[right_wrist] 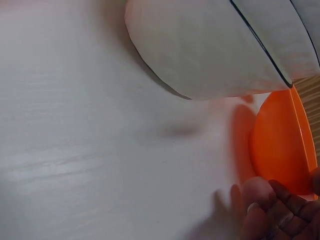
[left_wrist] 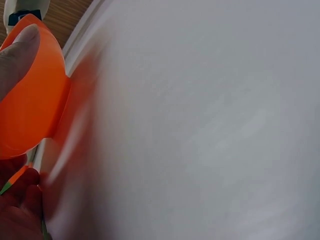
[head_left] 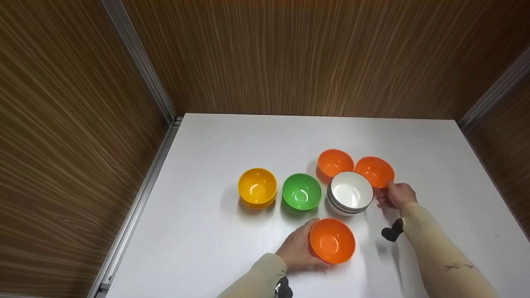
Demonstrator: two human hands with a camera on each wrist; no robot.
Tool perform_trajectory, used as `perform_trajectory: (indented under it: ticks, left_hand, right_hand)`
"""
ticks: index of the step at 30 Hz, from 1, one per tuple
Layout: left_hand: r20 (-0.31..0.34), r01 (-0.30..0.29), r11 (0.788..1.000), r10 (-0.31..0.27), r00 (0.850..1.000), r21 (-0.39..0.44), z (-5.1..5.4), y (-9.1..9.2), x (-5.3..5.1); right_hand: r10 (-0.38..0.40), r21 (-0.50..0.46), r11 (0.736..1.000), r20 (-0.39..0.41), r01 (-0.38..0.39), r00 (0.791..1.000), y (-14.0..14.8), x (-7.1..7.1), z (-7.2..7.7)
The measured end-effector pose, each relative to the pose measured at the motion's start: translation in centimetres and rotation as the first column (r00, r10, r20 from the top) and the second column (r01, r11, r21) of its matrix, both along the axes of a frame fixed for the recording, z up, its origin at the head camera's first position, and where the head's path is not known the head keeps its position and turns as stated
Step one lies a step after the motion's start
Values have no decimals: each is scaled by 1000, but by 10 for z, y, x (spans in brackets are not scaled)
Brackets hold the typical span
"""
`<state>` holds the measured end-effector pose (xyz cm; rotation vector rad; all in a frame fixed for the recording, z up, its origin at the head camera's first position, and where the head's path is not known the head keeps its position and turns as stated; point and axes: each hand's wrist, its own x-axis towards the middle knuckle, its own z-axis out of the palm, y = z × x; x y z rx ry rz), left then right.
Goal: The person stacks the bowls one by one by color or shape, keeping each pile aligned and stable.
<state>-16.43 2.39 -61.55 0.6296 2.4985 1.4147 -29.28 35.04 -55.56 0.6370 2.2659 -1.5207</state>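
Observation:
In the head view my left hand (head_left: 300, 248) grips an orange bowl (head_left: 332, 241) at the front, thumb over its rim side and fingers beneath. The left wrist view shows this orange bowl (left_wrist: 35, 100) raised a little off the table. My right hand (head_left: 397, 195) pinches the near right rim of a second orange bowl (head_left: 374, 171), which looks slightly tilted. A third orange bowl (head_left: 335, 163) stands to its left. Just in front of these two is a stack of white bowls (head_left: 352, 191) with dark rims; the right wrist view shows its side close up.
Left of the white stack are a green bowl stack (head_left: 302, 192) and a yellow bowl stack (head_left: 257, 188). They stand on a white table (head_left: 198, 248). Wood-grain panels (head_left: 290, 58) rise behind it and on both sides.

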Motion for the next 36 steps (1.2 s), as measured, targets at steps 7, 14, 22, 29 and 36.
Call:
perform_trajectory:
  ticks: [7, 14, 22, 29, 36]
  left_hand:
    - [12, 6, 1000, -6, 1000, 15, 0, 2, -1]
    - [29, 3, 1000, -4, 1000, 22, 0, 2, -2]
    - [37, -4, 1000, 3, 999, 23, 0, 2, -3]
    - [-8, 10, 1000, -10, 1000, -4, -2, 1, -5]
    - [15, 3, 1000, -3, 1000, 2, -4, -1, -8]
  right_hand:
    - [14, 24, 1000, -34, -13, 999, 12, 2, 3]
    - [10, 36, 999, -72, -8, 997, 22, 4, 16]
    - [46, 72, 997, -136, -36, 990, 20, 8, 40]
    - [124, 122, 988, -268, -94, 955, 13, 16, 57]
    - [246, 214, 960, -319, -183, 915, -4, 30, 71]
